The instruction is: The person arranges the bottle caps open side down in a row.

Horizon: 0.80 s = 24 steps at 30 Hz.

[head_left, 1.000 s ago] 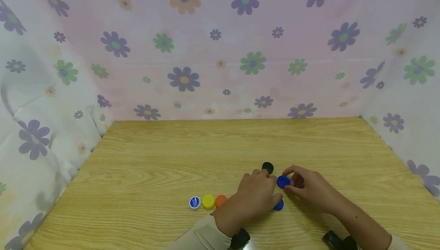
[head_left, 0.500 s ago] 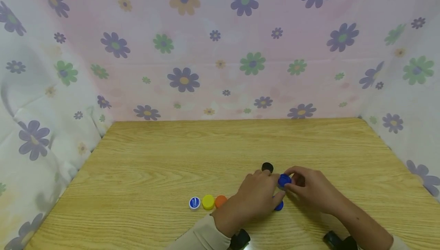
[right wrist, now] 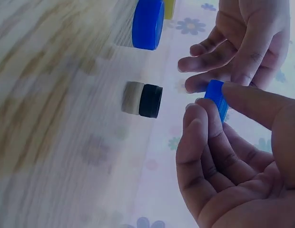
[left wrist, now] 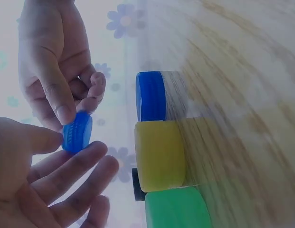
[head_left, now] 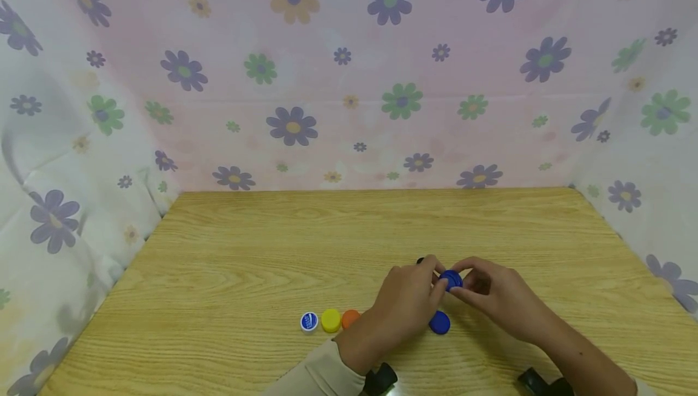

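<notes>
Raised over the table is a blue bottle cap (head_left: pixel 451 280), held on edge between both hands. My left hand (head_left: pixel 406 299) pinches its near side with thumb and fingers. From the other side, my right hand (head_left: pixel 498 296) grips it between thumb and curled fingers; the right wrist view shows the thumb on the blue bottle cap (right wrist: pixel 215 100). A second blue cap (head_left: pixel 439 323) lies on the table just below the hands. Behind the left fingers sits a black cap (head_left: pixel 420 260), mostly hidden in the head view but whole as a black cap (right wrist: pixel 151 100) in the right wrist view.
Left of my left forearm, a white cap with a blue top (head_left: pixel 309 322), a yellow cap (head_left: pixel 330 320) and an orange cap (head_left: pixel 351 320) stand in a row. The left wrist view adds a green cap (left wrist: pixel 178 209). Flowered cloth (head_left: pixel 349 81) encloses the wooden table (head_left: pixel 245 232).
My left hand has risen from the table beside the black cap and now takes hold of the blue cap in my right hand. That cap has been turned and lifted slightly.
</notes>
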Motion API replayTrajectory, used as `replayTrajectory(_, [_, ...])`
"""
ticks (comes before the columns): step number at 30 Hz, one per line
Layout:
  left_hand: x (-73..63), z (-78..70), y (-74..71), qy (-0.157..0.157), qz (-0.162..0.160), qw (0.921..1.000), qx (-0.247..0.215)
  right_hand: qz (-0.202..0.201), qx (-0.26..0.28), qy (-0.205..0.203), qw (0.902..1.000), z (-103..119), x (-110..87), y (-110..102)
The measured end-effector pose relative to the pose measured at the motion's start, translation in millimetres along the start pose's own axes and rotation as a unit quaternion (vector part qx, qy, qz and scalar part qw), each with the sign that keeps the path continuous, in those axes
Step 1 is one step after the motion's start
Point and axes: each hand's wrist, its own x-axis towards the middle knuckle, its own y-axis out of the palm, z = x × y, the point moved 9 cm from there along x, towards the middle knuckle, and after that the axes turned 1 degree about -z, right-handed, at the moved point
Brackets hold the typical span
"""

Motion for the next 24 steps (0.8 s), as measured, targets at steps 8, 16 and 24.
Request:
replayTrajectory(8, [0.4, -2.5, -5.0, 0.031, -0.013, 0.9991, -0.026, 0.042, 0.079, 0.006, 0.9960, -4.1, 0.1, 2.2])
replayTrajectory(16, [1.7, -7.4, -10.0, 0.070, -0.031, 0.9970, -0.013, 0.050, 0.109, 0.011, 0.9928, -4.2, 1.1, 0.4])
replayTrajectory(24, [0.7, -9.5, -10.0, 0.083, -0.041, 0.9956, 0.013, 0.060, 0.126, 0.012, 0.9901, -5.5, 1.1, 2.5])
